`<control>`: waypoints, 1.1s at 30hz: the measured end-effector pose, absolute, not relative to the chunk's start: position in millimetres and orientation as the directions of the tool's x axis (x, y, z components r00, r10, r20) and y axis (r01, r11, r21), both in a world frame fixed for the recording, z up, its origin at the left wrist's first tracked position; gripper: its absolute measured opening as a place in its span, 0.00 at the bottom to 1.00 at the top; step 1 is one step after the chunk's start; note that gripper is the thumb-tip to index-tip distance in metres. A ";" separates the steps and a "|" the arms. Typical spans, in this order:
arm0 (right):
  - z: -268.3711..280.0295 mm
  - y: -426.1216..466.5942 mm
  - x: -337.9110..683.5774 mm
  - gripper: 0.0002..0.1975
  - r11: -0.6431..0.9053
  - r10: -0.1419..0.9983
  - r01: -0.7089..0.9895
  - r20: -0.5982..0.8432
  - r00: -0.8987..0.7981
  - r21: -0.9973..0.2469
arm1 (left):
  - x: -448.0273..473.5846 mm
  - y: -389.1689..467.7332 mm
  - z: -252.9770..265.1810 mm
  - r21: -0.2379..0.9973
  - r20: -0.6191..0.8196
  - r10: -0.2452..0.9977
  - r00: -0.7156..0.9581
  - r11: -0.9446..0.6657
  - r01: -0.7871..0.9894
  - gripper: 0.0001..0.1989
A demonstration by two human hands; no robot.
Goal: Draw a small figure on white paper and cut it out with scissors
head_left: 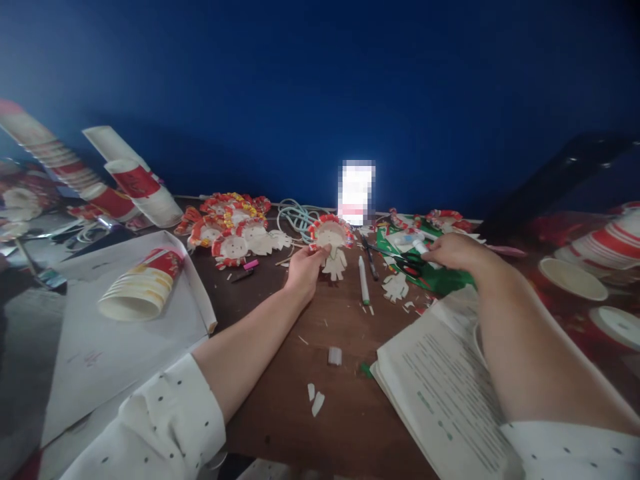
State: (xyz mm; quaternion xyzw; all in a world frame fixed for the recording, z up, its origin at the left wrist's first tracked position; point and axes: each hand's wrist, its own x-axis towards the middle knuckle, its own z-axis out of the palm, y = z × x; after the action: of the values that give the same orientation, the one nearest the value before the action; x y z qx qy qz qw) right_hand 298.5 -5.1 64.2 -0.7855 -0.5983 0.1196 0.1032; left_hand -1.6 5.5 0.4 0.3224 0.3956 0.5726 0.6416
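In my left hand [305, 272] is a paper-cup cutout [330, 237], pinched at its lower edge. It has a red-and-white rim curled around a pale round face, with a fringed, leaf-like paper piece [334, 265] hanging below. Off to the right, my right hand [453, 255] has its fingers closed at the end of a small white tube [420, 247], which looks like a glue tube. Black-handled scissors [413, 267] lie just beside those fingertips, over a green sheet [450, 283]. A fringed white paper cutout [395, 287] rests on the table below the scissors.
Finished-looking red-rimmed cutouts [230, 230] pile up at the back left. A white marker [363, 280] and a dark pen [371, 259] lie mid-table. Stacked paper cups [143, 287] rest on a white box lid [95, 353]; printed sheets [440, 380] lie under my right forearm.
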 end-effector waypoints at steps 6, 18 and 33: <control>98.4 -23.9 274.4 0.11 -0.290 0.954 0.584 -0.181 0.238 -0.758 | -1.5 6.3 -0.9 0.865 -0.143 0.989 0.039 0.144 -0.482 0.18; 92.7 -25.6 233.6 0.11 -0.146 0.989 0.344 -0.146 0.026 -0.928 | -2.2 4.3 0.7 0.860 -0.145 0.986 0.079 0.165 -0.482 0.17; 78.8 -29.5 195.1 0.12 -0.100 0.994 0.123 -0.105 -0.034 -0.987 | -1.8 5.2 0.8 0.871 -0.163 0.980 0.116 0.198 -0.449 0.13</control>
State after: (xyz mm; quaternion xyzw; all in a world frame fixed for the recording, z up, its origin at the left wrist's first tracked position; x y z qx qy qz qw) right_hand 195.1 -29.5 78.8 -0.5443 -0.5129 0.5037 0.4322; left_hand -1.8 5.2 0.8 0.3374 0.3934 0.5359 0.6665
